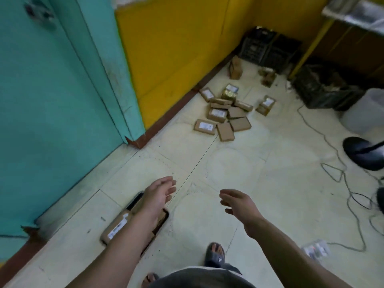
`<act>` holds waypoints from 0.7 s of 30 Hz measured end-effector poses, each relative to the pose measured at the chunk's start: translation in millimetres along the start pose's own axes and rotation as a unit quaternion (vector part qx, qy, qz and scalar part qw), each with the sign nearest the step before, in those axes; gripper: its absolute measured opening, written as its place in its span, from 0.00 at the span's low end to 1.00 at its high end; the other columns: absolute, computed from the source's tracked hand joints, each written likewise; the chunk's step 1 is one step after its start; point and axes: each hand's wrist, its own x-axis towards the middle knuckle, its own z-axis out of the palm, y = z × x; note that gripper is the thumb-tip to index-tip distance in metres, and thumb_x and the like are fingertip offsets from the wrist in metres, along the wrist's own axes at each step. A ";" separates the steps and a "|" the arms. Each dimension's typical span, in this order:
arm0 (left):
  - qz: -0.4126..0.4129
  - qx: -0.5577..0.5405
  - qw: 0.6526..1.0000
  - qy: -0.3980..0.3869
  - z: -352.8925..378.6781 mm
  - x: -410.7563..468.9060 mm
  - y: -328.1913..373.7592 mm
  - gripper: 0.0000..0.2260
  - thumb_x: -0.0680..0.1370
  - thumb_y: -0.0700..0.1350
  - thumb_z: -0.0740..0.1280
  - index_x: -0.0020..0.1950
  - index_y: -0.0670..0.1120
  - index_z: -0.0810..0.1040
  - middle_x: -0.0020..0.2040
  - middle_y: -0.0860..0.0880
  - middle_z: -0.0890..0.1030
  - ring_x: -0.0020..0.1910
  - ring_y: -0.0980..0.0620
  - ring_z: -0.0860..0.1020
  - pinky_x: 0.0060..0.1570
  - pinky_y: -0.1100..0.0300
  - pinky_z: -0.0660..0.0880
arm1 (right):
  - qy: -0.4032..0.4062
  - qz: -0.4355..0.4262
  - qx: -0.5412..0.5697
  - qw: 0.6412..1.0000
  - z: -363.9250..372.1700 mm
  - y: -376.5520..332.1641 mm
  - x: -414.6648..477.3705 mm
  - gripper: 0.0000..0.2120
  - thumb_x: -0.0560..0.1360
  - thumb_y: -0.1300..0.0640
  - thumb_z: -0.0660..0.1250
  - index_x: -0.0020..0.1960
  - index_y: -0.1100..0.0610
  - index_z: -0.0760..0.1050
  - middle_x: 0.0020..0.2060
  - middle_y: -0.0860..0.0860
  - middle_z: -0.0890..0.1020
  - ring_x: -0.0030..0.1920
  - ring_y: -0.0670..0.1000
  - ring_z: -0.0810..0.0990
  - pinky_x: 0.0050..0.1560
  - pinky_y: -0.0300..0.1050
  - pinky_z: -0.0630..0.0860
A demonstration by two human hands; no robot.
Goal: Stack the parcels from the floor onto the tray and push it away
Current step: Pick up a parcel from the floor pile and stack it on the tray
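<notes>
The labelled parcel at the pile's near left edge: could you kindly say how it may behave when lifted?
The labelled parcel looks like a crisp-edged cardboard box, so probably stiff. It lies flat on the floor, so it seems unlikely to roll or tip. Small, so likely light.

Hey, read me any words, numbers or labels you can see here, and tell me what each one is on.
Nothing here can be read.
White labels on the parcels in the floor pile: blurred, unreadable.
White label on the near parcel at bottom left: blurred, unreadable.
Small mark on the sandal: too small to read.
</notes>
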 end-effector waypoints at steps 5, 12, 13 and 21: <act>0.007 0.023 0.999 -0.049 88.3 12.3 19.5 0.07 0.81 0.41 0.62 0.55 0.47 0.79 0.54 0.49 0.83 0.55 0.50 0.81 0.62 0.52 0.74 | 0.034 -0.015 0.056 0.998 -86.7 2.0 21.1 0.11 0.81 0.57 0.63 0.61 0.56 0.78 0.54 0.50 0.81 0.55 0.49 0.80 0.57 0.46 0.76; 0.006 0.057 0.996 -0.066 179.3 39.7 42.6 0.08 0.82 0.41 0.62 0.58 0.47 0.78 0.54 0.49 0.83 0.55 0.52 0.80 0.60 0.54 0.74 | 0.060 0.016 0.110 0.992 -168.0 17.0 63.3 0.10 0.80 0.59 0.63 0.59 0.57 0.78 0.54 0.52 0.82 0.55 0.50 0.80 0.55 0.47 0.76; 0.007 0.064 0.996 -0.066 187.3 46.7 46.7 0.09 0.82 0.41 0.62 0.59 0.46 0.78 0.55 0.50 0.83 0.55 0.52 0.80 0.60 0.54 0.75 | 0.060 0.021 0.115 0.991 -172.6 15.6 72.4 0.09 0.80 0.59 0.63 0.59 0.57 0.78 0.54 0.52 0.82 0.54 0.50 0.80 0.54 0.47 0.76; -0.016 0.080 0.995 -0.064 219.3 120.4 75.2 0.09 0.82 0.41 0.61 0.59 0.46 0.78 0.56 0.49 0.82 0.55 0.51 0.80 0.58 0.55 0.74 | 0.049 0.047 0.115 0.991 -182.9 -23.3 149.0 0.09 0.81 0.58 0.63 0.59 0.56 0.78 0.54 0.52 0.81 0.55 0.50 0.80 0.57 0.48 0.76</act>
